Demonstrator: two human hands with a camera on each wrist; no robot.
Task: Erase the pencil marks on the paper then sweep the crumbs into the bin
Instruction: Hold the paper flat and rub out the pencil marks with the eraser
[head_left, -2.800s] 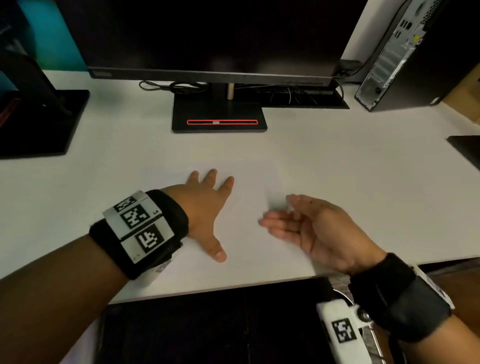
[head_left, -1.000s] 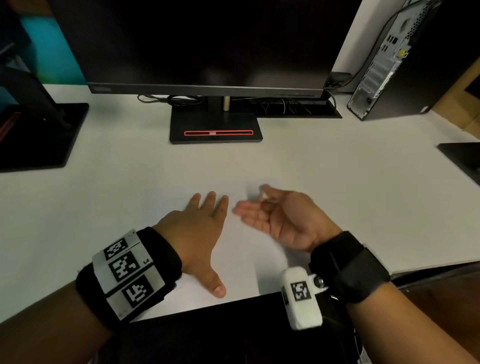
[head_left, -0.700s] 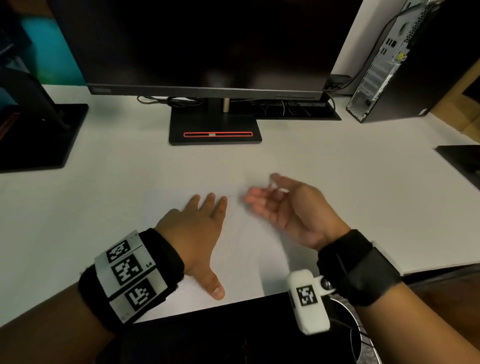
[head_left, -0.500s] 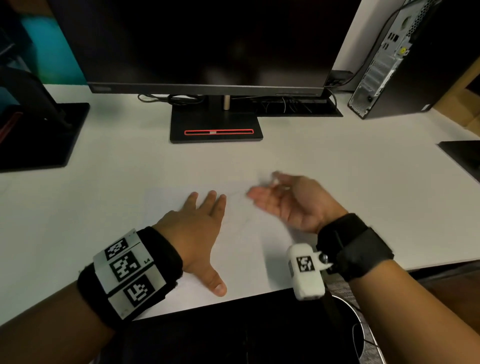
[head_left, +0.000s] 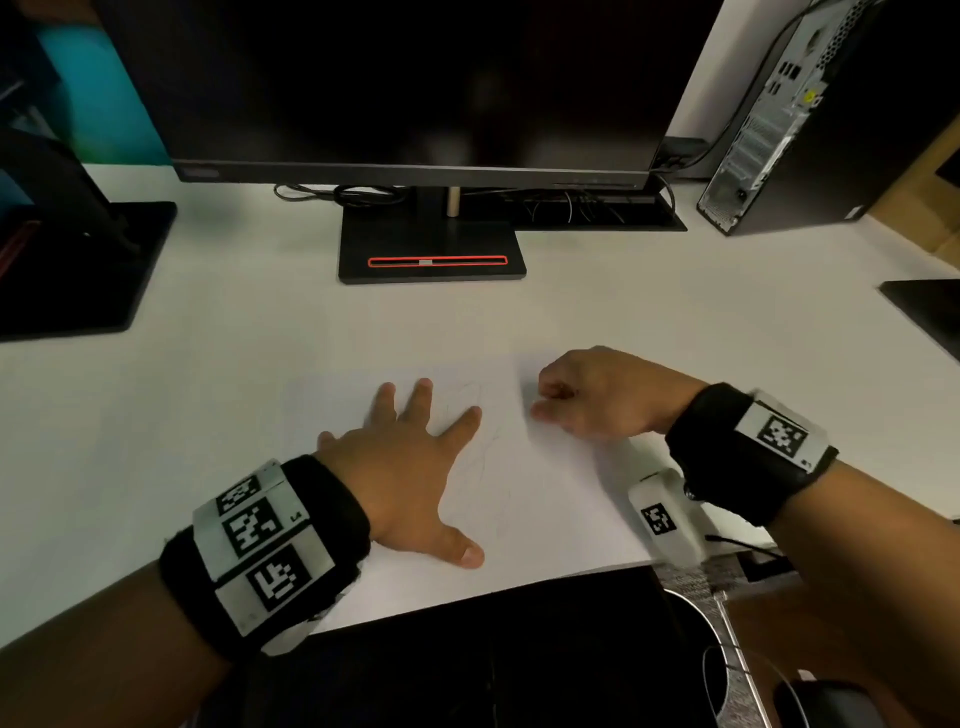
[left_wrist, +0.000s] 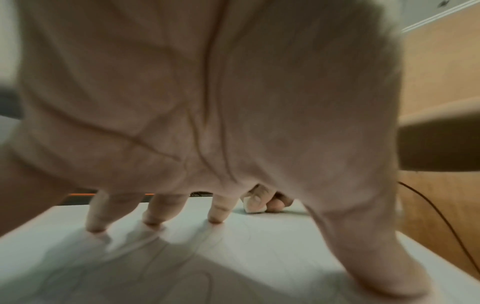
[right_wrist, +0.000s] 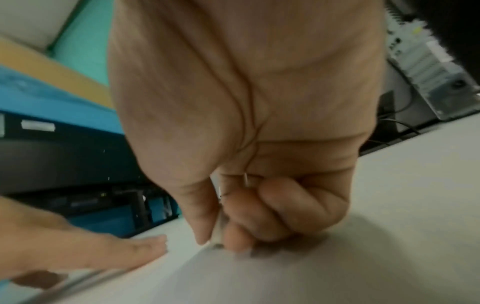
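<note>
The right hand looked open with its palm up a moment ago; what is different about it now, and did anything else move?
The right hand has turned palm down, curled its fingers and now pinches a small white eraser, its tip lowered onto the white sheet of paper. The left hand stays spread flat, pressing the paper, and faint pencil marks remain between the hands.

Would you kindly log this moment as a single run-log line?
left hand: flat, pressing paper | right hand: pinching eraser on paper | pencil marks: faint, remaining | bin: not seen
</note>
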